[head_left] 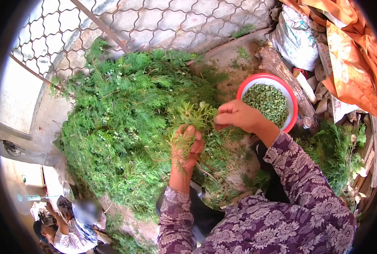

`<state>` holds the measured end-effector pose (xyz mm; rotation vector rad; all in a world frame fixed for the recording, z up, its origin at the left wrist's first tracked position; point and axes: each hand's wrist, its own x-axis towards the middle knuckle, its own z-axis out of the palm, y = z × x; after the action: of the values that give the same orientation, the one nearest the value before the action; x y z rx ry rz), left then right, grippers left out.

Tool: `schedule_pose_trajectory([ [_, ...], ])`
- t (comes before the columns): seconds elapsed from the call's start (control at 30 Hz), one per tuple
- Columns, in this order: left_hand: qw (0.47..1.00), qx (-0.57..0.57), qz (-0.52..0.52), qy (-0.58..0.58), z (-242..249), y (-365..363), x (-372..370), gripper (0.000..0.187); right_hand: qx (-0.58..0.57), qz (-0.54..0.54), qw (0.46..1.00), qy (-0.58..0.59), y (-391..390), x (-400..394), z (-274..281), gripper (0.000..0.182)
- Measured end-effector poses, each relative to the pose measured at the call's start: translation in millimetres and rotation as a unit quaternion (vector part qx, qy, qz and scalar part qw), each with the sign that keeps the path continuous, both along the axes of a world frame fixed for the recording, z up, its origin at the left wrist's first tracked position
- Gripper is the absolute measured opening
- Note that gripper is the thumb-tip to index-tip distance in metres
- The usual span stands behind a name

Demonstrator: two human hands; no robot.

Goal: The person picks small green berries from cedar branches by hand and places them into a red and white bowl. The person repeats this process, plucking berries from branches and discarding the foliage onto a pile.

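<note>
Two bare hands work at the near edge of a heap of feathery green cuttings. The left hand [187,146] is curled shut around a sprig [193,116] of the greenery, fingers wrapped over its stems so that the leafy top fans out above the fist. The right hand [235,115] is just beside it, up and to the right, with fingertips pinched together on the upper part of the same sprig; whether anything small sits between those fingertips cannot be told. Both arms wear a purple floral sleeve [298,178].

Just behind the right hand stands a red-rimmed bowl [293,101], white inside, holding a mound of small round green seeds [269,101]. The big pile of cuttings [125,118] spreads out to the left and ahead of the hands, lying on bare, dusty ground [235,63]. A smaller bunch of greenery [336,152] lies to the right, beyond the sleeve.

Behind the pile runs a wire mesh fence [112,21]. At upper right are a white sack [298,38] and orange cloth [353,55]. At lower left, well apart from the hands, another person [70,230] sits low down.
</note>
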<state>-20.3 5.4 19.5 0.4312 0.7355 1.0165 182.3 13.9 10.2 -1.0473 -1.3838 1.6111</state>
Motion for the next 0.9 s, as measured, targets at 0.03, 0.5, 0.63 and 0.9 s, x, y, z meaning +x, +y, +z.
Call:
schedule_pose_trajectory([
  [0.03,1.0,0.001,0.001,-0.001,-1,-1,-1,0.006,-0.051,-0.041,0.996,0.068,-2,3,8,0.017],
  [0.5,0.991,0.054,-0.079,0.094,-6,-5,-3,0.017,-0.1,-0.079,0.982,0.136,5,22,18,0.018],
  [0.63,0.99,0.052,-0.084,0.097,-3,-7,2,0.016,-0.1,-0.049,0.991,0.075,5,14,16,0.022],
  [0.9,0.99,0.044,-0.084,0.103,-2,-9,5,0.015,-0.063,-0.043,0.997,0.017,3,11,12,0.019],
])
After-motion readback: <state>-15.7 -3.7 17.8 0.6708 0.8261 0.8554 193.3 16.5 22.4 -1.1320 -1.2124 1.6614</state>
